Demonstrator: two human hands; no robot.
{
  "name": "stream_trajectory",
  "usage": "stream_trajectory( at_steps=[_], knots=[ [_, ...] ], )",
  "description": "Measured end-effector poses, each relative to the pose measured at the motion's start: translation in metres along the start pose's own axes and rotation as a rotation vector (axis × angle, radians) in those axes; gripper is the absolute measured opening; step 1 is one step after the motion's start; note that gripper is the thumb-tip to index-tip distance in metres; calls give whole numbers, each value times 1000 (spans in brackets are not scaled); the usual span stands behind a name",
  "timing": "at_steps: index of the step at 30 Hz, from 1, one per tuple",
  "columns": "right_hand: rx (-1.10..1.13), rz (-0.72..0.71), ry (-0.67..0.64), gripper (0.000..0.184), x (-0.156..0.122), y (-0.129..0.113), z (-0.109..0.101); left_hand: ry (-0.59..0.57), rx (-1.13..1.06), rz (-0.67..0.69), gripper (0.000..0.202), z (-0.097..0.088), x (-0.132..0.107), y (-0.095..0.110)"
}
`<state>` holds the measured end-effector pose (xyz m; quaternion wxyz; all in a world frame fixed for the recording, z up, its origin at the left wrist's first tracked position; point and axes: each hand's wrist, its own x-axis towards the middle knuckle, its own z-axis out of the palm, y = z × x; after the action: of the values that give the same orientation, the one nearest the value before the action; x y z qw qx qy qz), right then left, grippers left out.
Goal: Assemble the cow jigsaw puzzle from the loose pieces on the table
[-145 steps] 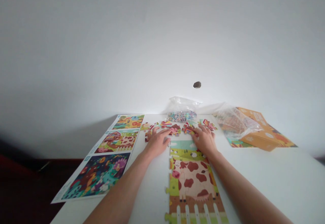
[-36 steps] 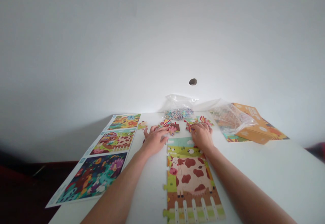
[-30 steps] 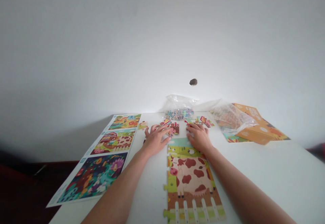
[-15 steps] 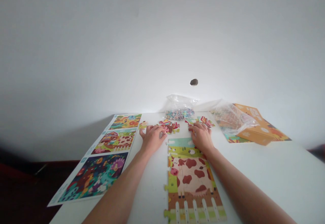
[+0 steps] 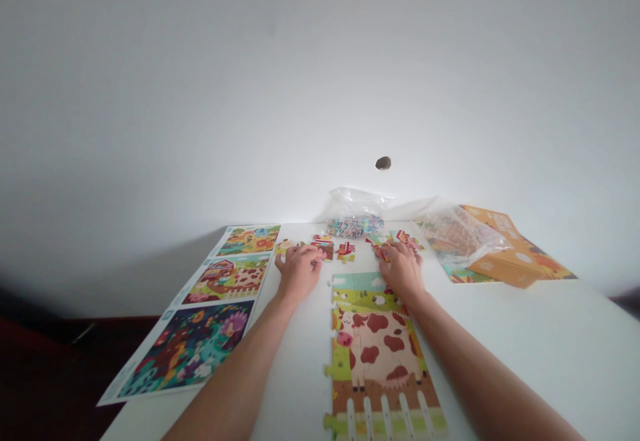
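Observation:
My left hand (image 5: 299,273) rests low over the far part of the table, fingers apart and bent. Its fingertips touch the loose puzzle pieces (image 5: 323,244) with red, brown and pink print. A separate piece with a red barn (image 5: 345,249) lies to its right. My right hand (image 5: 404,273) has its fingers curled onto a reddish puzzle piece (image 5: 381,253), partly hidden by them. More loose pieces (image 5: 410,239) lie just behind that hand. Between my forearms is a joined puzzle section (image 5: 373,347) with a spotted cow and white fence; the right forearm covers some of its edge.
A clear bag of small pieces (image 5: 355,224) stands against the wall. At the right, another clear bag (image 5: 457,234) lies on an orange box (image 5: 505,247). A printed picture sheet (image 5: 187,344) with three scenes lies at the left and overhangs the table (image 5: 540,347).
My left hand has drawn slightly left and its fingers have loosened; a gap now shows between the barn piece and the other pieces. My right hand has shifted slightly right.

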<state>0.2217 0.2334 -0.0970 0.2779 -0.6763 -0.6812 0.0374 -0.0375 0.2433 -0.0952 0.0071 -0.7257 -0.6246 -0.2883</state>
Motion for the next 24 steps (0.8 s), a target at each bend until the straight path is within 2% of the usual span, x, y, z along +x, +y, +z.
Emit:
stream_trajectory(
  at_steps=[2, 5, 7, 13, 19, 24],
  knots=[
    [62, -149, -59, 31, -2, -2, -2, -30, -30, 101, 19, -2, -2, 4],
    [125, -460, -215, 38, -7, -9, -5, -108, -54, 227, 15, -4, -4, 9],
    [126, -554, -270, 39, -9, -13, -7, -144, -69, 263, 13, -5, -5, 10],
    [113, -525, -301, 31, -8, -15, -12, -214, -111, 303, 11, -6, -6, 6],
    [86, -459, -306, 27, -8, -13, -16, -305, -112, 319, 24, -8, -7, 7],
    [55, -448, -323, 27, -7, -13, -17, -328, -103, 324, 29, -10, -7, 9]
  ],
)
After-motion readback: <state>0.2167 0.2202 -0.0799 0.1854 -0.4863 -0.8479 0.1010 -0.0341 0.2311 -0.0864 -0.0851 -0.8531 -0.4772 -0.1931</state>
